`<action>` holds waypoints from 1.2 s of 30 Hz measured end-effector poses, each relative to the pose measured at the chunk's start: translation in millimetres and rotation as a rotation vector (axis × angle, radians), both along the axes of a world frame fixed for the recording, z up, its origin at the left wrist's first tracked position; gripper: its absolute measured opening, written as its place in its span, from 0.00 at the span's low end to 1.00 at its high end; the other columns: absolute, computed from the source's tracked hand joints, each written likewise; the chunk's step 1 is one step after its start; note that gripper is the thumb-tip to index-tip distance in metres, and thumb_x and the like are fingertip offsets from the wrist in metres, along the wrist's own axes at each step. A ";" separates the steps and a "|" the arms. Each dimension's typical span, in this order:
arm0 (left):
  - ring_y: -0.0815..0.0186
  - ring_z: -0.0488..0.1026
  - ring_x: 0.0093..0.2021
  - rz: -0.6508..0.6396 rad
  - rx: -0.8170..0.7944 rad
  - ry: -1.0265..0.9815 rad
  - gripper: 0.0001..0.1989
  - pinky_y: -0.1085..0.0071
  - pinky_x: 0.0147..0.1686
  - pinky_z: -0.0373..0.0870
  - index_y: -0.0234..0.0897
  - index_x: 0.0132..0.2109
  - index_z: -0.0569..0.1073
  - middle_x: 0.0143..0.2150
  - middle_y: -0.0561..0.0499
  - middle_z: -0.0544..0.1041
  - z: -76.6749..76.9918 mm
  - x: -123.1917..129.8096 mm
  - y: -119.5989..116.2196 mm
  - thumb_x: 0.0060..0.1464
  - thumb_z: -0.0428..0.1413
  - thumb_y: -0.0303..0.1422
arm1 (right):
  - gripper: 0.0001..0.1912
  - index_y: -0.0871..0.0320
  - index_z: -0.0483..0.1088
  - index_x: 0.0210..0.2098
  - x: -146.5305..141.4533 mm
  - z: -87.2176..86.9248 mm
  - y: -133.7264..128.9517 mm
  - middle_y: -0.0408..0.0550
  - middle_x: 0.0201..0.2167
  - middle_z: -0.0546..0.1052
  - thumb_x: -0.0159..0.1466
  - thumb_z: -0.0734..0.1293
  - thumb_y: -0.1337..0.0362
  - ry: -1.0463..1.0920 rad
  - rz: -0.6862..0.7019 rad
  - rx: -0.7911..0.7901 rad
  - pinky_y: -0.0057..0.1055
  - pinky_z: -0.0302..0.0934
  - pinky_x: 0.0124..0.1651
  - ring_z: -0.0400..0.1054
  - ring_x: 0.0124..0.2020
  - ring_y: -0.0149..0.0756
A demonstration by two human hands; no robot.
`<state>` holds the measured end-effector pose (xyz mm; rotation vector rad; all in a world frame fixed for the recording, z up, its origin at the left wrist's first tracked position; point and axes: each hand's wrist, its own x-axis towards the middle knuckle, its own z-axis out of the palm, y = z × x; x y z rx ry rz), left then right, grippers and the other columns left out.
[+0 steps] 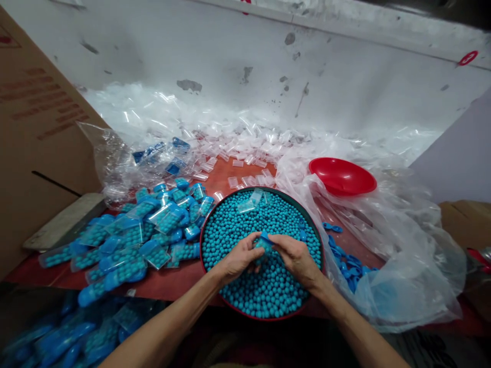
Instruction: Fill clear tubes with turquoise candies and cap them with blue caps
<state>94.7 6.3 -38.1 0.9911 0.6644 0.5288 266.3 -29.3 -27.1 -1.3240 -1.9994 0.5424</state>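
Fitting, seemingly, above the bowl [264, 318], our left hand [237, 260] pinches the case [261, 248], right hand [298, 258] the cap [264, 236], needing careful alignment.

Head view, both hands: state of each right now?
Left hand: closed, holding a small clear plastic container of turquoise beads.
Right hand: fingers closed on the container's blue plastic cap.

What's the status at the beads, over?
Left hand holding case. Right hand on its blue cap. Both above beads. Clear pieces lying on beads, just beyond hands.
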 end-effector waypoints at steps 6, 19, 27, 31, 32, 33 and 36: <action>0.78 0.64 0.17 0.007 0.010 -0.009 0.23 0.83 0.12 0.53 0.37 0.51 0.57 0.26 0.57 0.65 -2.8 -2.3 -0.6 0.48 0.53 0.35 | 0.17 0.55 0.66 0.47 -0.9 -1.5 -5.2 0.48 0.43 0.73 0.60 0.56 0.70 -0.063 -0.039 0.024 0.33 0.61 0.47 0.66 0.44 0.34; 0.80 0.59 0.16 0.116 0.034 0.012 0.23 0.84 0.12 0.51 0.39 0.51 0.59 0.25 0.58 0.62 6.0 5.3 -7.9 0.48 0.53 0.37 | 0.16 0.59 0.67 0.44 -2.2 -3.4 -10.6 0.50 0.39 0.74 0.61 0.55 0.73 -0.173 -0.003 0.189 0.33 0.63 0.41 0.68 0.38 0.35; 0.80 0.58 0.15 0.097 0.084 0.081 0.16 0.83 0.12 0.52 0.38 0.46 0.62 0.25 0.58 0.62 11.5 2.6 -9.2 0.48 0.52 0.32 | 0.14 0.58 0.68 0.42 -2.4 -9.2 -15.3 0.51 0.37 0.75 0.61 0.56 0.72 -0.074 0.037 0.249 0.32 0.63 0.39 0.68 0.39 0.34; 0.80 0.57 0.15 0.079 0.106 0.111 0.14 0.84 0.13 0.53 0.37 0.44 0.62 0.23 0.60 0.60 9.7 4.6 -13.2 0.48 0.51 0.31 | 0.16 0.57 0.65 0.47 -2.1 -9.5 -17.6 0.51 0.38 0.75 0.60 0.57 0.71 0.003 0.014 0.091 0.34 0.63 0.39 0.69 0.37 0.35; 0.80 0.57 0.15 0.067 0.130 0.122 0.14 0.84 0.13 0.53 0.38 0.44 0.62 0.24 0.59 0.61 10.0 4.7 -13.4 0.48 0.51 0.30 | 0.16 0.57 0.64 0.47 -1.7 -7.2 -17.5 0.49 0.37 0.75 0.59 0.58 0.69 0.069 -0.025 -0.007 0.34 0.63 0.40 0.69 0.37 0.34; 0.81 0.58 0.15 0.069 0.155 0.130 0.14 0.84 0.13 0.54 0.38 0.44 0.62 0.25 0.59 0.62 10.5 4.7 -13.1 0.48 0.51 0.30 | 0.16 0.56 0.64 0.47 -1.2 -4.0 -17.1 0.48 0.37 0.75 0.59 0.60 0.68 0.135 -0.064 -0.104 0.34 0.63 0.42 0.69 0.38 0.34; 0.80 0.60 0.16 0.111 0.182 0.128 0.15 0.83 0.13 0.55 0.40 0.45 0.59 0.27 0.58 0.63 11.7 3.5 -10.7 0.48 0.50 0.31 | 0.13 0.56 0.67 0.41 1.0 7.4 -14.3 0.46 0.38 0.74 0.55 0.64 0.64 0.303 -0.130 -0.310 0.34 0.62 0.44 0.68 0.40 0.35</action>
